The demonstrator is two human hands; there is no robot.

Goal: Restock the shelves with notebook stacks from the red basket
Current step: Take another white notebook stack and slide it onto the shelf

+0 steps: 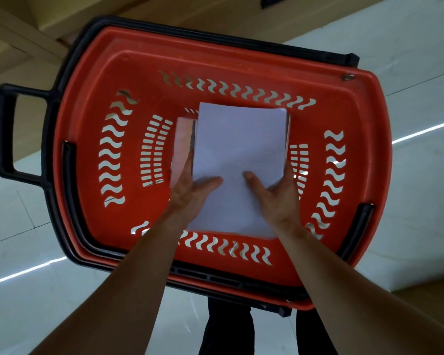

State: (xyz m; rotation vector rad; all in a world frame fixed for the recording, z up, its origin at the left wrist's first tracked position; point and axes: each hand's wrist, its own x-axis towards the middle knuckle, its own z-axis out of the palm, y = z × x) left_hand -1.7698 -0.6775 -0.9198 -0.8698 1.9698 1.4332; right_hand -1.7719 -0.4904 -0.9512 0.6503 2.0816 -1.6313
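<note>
A red basket (92,139) with black handles sits on the floor right below me. Inside it, a stack of white-covered notebooks (239,147) is gripped from both sides. My left hand (190,190) holds the stack's left edge, thumb on the top cover. On the right edge sits my right hand (277,196), thumb also on top. A second, smaller notebook stack (182,139) lies in the basket just left of the held one, partly hidden by it.
A wooden shelf unit (31,39) runs along the top left, close to the basket's far rim. Pale tiled floor (408,73) surrounds the basket. The basket's black pull handle (4,131) sticks out to the left. My dark trouser legs (226,326) are below.
</note>
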